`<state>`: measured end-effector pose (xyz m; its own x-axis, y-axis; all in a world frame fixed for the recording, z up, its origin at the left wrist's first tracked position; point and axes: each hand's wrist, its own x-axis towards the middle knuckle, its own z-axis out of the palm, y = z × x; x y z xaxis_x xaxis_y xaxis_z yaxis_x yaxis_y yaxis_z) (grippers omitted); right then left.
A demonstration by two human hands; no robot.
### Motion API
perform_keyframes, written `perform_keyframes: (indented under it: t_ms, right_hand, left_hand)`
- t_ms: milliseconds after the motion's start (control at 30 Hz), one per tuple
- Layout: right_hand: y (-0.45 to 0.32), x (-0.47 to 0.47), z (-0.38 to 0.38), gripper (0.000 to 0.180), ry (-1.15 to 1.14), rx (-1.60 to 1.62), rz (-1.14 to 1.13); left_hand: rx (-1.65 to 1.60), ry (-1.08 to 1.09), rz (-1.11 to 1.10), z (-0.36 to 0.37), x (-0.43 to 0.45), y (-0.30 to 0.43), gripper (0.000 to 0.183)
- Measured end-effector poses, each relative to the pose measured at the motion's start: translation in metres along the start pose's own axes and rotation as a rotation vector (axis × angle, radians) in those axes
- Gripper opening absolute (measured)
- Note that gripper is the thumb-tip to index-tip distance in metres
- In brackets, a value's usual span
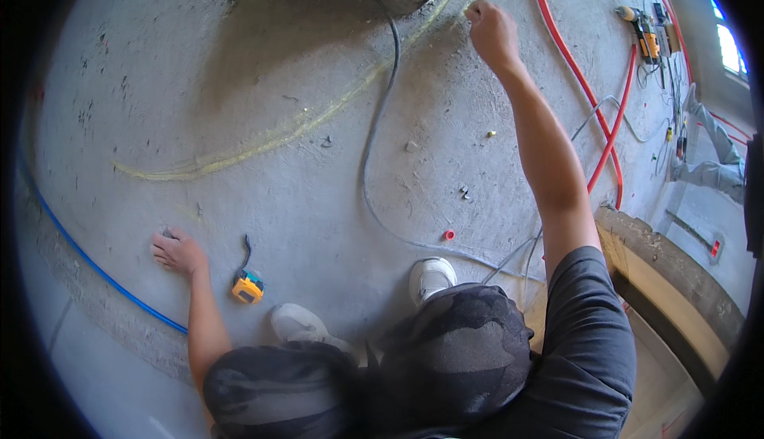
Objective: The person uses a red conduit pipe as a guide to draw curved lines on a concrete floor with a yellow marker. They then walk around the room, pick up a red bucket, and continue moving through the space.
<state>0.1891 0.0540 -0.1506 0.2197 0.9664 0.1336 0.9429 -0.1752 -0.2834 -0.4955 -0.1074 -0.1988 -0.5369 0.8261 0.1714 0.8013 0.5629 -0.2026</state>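
My left hand (179, 252) is low over the concrete floor (298, 200) at the left, fingers bent downward. A small dark grey patch shows by its thumb; whether it is a held object I cannot tell. My right hand (494, 32) reaches far forward with its fingers curled, beside one end of a yellow powdery line (286, 139). That line curves across the floor to a point above my left hand. Anything inside the right fingers is hidden. To the right of my left hand lies a yellow-and-black tape measure (248, 288) with a dark strap.
A grey cable (365, 170) snakes between my hands. Red conduits (603, 122) cross at right, near a yellow-and-black power drill (647, 36). A blue pipe (101, 269) runs at left. A red ring (448, 235) lies ahead of my shoe. A floor opening's concrete edge (668, 260) is at right. Another person's legs (713, 152) show beyond.
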Motion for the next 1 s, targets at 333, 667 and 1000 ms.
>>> perform_keyframes:
  t_ms: [333, 667, 1000]
  right_hand:
    - [-0.058, -0.089, 0.014, 0.014, -0.161, 0.11, -0.227]
    - [-0.068, -0.101, 0.023, 0.016, -0.232, -0.125, -0.073]
    - [-0.098, -0.121, 0.019, 0.018, -0.147, -0.136, 0.025]
  left_hand:
    - [-0.021, 0.036, -0.009, -0.003, -0.004, -0.008, 0.041]
    - [-0.033, 0.04, 0.007, -0.005, -0.005, 0.004, 0.042]
    - [-0.041, 0.063, 0.016, -0.006, -0.004, 0.005, 0.04]
